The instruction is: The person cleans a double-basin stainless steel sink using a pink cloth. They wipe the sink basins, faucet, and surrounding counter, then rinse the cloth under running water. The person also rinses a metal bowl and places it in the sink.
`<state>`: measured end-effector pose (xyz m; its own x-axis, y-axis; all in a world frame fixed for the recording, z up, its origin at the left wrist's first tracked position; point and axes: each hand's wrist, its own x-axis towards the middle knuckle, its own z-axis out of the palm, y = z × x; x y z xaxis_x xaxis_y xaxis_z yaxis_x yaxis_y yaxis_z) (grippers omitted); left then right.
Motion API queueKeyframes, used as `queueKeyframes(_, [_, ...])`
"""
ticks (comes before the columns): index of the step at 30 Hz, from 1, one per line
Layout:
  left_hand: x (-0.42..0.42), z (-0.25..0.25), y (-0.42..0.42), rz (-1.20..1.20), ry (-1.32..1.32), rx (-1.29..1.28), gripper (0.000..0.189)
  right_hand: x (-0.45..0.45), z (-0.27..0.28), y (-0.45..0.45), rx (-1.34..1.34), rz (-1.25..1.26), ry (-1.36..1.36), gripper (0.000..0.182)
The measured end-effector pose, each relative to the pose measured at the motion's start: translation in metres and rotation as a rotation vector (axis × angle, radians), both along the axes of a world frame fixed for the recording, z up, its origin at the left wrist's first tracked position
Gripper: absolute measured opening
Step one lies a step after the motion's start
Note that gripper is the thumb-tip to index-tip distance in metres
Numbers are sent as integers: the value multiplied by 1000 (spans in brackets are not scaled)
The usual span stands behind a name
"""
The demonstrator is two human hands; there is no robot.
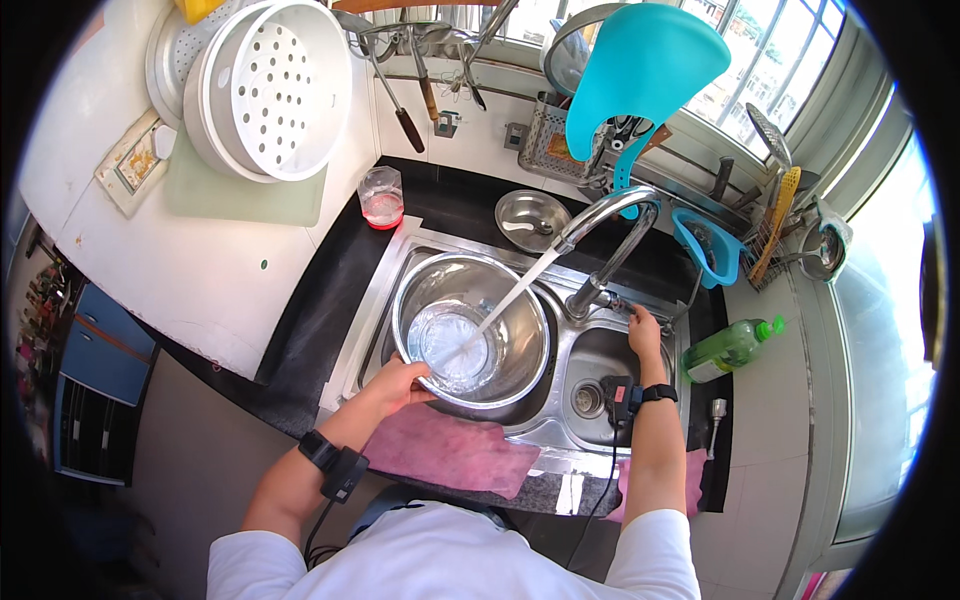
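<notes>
A large stainless steel bowl (517, 330) is over the left basin of the sink, tilted towards me. My left hand (397, 384) grips its near left rim, thumb over the edge. Water (517, 292) streams from the curved chrome faucet (611, 206) into the bowl, and some has pooled in the bottom. My right hand (643, 331) is at the faucet's lever (619, 301), its fingers closed around the end. Below that wrist lies the small right basin (600, 352) with its drain strainer (587, 397).
Pink cloths (457, 450) lie along the front edge. Behind the sink are a small metal bowl (517, 214) with a spoon and a red-based clear cup (382, 202). A green bottle (724, 352) is at right. Blue plastic (637, 71) hangs above the faucet; white colanders (281, 90) stand upper left.
</notes>
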<state>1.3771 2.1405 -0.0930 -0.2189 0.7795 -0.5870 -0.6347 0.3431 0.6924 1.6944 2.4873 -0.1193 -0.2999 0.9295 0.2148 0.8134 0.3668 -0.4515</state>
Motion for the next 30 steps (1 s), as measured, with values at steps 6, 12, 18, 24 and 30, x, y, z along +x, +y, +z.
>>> queueKeyframes(6, [1, -4, -3, -13, -21, 4, 36, -34, 43, -35, 513, 49, -116, 22])
queueKeyframes(12, [12, -13, 7, 6, -7, -2, 38, -165, 63, -140, -662, 239, 699, 21])
queueKeyframes(18, [22, -15, 15, -12, -32, 29, 49, -227, 21, -146, -1234, 34, 1169, 15])
queueKeyframes(24, [23, -28, 11, -13, -25, 30, 54, -206, 1, -139, -1297, 90, 1420, 20])
queueKeyframes(30, [14, -31, 5, -29, 35, 93, 65, -157, -2, -130, -166, 395, 365, 24])
